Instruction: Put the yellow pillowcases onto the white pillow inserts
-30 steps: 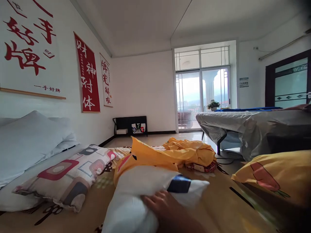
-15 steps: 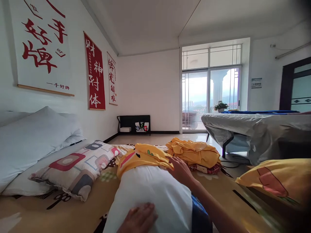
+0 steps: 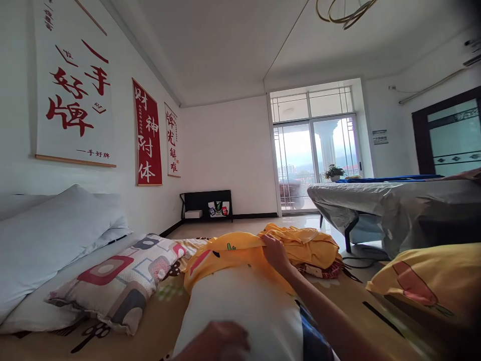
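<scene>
A white pillow (image 3: 240, 301) lies lengthwise on the bed before me. Its far end is covered by a yellow pillowcase (image 3: 229, 248) with a printed pink and green pattern. My right hand (image 3: 276, 253) grips the case's upper right edge, with the fingers closed on the cloth. Low in the view, my left hand (image 3: 221, 341) rests over the near part of the pillow, blurred, its fingers loosely extended and no cloth seen in them.
A pile of yellow cloth (image 3: 304, 240) lies just beyond my right hand. To the left are a patterned pillow (image 3: 116, 276) and white pillows (image 3: 56, 240). Another yellow pillow (image 3: 432, 276) is at the right. A covered table (image 3: 376, 200) stands behind.
My right hand has closed on the case's edge and pulled it up and toward me, stretching the cloth along the pillow's right side. My left hand has shifted slightly down. The view has tilted upward.
</scene>
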Available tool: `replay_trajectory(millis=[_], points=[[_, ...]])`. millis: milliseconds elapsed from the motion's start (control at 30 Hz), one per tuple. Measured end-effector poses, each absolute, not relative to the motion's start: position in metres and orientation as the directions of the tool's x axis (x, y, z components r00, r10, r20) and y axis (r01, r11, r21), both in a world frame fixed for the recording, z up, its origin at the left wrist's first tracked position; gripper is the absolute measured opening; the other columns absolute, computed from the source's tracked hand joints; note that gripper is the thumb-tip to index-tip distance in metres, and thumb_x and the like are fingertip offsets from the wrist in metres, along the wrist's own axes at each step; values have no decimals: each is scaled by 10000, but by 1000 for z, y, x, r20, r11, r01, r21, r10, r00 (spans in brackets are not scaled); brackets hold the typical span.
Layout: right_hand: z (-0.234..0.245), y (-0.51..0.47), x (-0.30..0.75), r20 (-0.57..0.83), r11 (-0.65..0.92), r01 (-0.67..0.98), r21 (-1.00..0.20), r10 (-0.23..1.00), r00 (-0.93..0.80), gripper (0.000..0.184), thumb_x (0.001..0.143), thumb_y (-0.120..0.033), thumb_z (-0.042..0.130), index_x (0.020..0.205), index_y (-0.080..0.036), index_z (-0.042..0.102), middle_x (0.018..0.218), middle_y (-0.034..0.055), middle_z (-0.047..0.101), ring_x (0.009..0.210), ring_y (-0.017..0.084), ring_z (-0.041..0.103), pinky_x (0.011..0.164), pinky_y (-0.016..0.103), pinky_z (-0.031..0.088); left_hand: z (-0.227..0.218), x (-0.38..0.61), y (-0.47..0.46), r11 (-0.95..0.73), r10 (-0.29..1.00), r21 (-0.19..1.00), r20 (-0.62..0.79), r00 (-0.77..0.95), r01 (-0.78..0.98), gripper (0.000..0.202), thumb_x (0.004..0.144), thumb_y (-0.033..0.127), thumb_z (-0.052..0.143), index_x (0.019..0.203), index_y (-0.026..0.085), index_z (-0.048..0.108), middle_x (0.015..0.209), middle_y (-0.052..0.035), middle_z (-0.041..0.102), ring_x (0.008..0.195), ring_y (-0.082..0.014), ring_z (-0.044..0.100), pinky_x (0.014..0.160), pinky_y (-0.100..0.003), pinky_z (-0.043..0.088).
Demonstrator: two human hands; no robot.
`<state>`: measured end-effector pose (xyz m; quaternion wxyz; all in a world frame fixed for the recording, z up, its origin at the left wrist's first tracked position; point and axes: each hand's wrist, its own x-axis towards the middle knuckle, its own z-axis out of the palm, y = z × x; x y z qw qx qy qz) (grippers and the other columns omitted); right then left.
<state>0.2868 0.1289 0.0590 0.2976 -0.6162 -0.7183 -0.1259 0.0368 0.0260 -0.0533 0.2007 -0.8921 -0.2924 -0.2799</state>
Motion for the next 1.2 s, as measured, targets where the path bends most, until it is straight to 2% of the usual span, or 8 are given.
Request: replay_trajectory(millis=[67,200,300,400,700,933,1100,1200], points=[[80,107,281,611,281,955,-91,773,-169,331,886,-119,364,1061,-207,631,1035,86,659,908,196,623,736,271,400,-14,39,43,-601,517,-99,708,481,793,428,842,289,544,1268,252,543,1200,-82,662,1097,-223,608,926,-357,488],[97,57,269,564,416,904,99,725,-396,256,917,-159,395,937,-219,643,935,54,670,829,185,621,699,267,368,34,49,79,-370,598,-119,728,335,921,679,762,164,525,1418,137,352,1465,-193,400,1359,-325,352,1039,-545,351],[96,29,274,505,477,826,301,655,-562,240,904,-104,414,955,-195,630,946,74,669,850,198,621,679,271,368,36,44,98,-302,650,-119,700,295,946,494,762,72,451,1241,147,544,1355,-168,540,1306,-302,433,1011,-526,368],[94,20,294,474,448,793,412,638,-607,288,882,-43,400,1029,-165,616,985,106,666,857,216,630,646,278,379,37,29,101,-303,669,-123,679,303,945,356,767,21,385,977,145,644,1043,-128,702,1043,-253,619,899,-421,451],[62,23,330,420,467,878,104,779,-465,305,858,-269,568,1156,-222,616,1027,89,671,951,250,632,756,311,452,87,17,1,-344,652,-299,606,455,890,206,689,63,459,757,167,623,815,-99,685,818,-264,616,757,-366,429],[-10,-10,320,367,448,884,-134,851,-375,438,869,-443,501,1215,-186,580,1165,127,635,1048,261,597,865,349,450,3,4,-58,-489,694,-384,373,616,783,107,787,184,512,736,199,606,703,-45,671,662,-252,616,622,-353,412],[-36,-20,305,354,275,953,-131,911,-214,591,785,-172,484,1373,-185,427,1171,111,654,1026,258,619,780,324,449,-27,1,-74,-527,705,-392,294,645,754,171,778,95,482,734,189,618,723,-47,671,649,-240,625,626,-354,403],[-14,-18,309,400,151,988,27,904,-149,557,800,-77,414,1347,-169,466,1090,124,681,923,241,648,693,302,427,-4,-5,-78,-472,738,-418,294,608,776,201,790,70,459,740,166,629,714,-66,671,641,-235,624,631,-347,399]])
